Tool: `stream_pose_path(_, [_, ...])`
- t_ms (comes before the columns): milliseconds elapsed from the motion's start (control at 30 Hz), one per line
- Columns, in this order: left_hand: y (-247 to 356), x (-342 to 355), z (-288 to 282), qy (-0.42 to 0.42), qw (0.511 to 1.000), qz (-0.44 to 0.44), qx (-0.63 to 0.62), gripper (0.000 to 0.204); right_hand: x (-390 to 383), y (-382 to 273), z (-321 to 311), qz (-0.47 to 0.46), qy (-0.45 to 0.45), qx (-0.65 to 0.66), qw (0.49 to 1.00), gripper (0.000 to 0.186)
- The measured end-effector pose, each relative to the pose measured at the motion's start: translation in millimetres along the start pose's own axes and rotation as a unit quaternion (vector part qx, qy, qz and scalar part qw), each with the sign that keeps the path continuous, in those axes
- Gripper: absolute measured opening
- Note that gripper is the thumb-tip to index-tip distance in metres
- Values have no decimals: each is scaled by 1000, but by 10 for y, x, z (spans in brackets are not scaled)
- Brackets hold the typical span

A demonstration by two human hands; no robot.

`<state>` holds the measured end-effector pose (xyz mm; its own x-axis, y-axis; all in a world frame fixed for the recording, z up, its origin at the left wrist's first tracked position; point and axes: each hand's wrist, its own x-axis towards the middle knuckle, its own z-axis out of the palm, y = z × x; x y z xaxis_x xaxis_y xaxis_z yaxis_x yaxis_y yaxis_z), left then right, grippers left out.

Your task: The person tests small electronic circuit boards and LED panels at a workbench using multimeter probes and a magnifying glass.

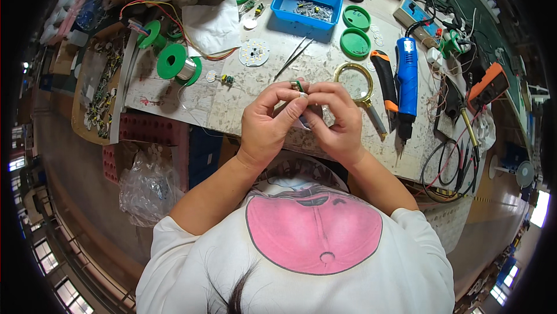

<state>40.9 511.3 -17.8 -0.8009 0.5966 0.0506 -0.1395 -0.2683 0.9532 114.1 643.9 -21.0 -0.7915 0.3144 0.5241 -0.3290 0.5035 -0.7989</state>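
My left hand (264,120) and my right hand (339,120) meet at the table's front edge, their fingertips pinched together. Between them is a small green circuit board (298,86) with a pale part on it, mostly covered by the fingers. Just beyond the hands lie dark tweezers (293,59). A round white LED board (254,53) rests further left. To the left of my left hand, a small component board (225,80) lies near a green solder spool (177,63). Right of my right hand is a brass-rimmed magnifying glass (369,96).
A blue tray (307,4) of small metal parts stands at the back, beside green round lids (355,42). On the right lie a black-orange utility knife (384,79), a blue electric screwdriver (407,76) and a soldering iron (469,125). A cardboard box (93,111) of parts sits left.
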Motion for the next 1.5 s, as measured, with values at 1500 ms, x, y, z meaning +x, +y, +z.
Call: stream_pose_path(1500, [452,-126,-410,4,994,-110,28,28,315,-146,144,95,-94,31,991,11])
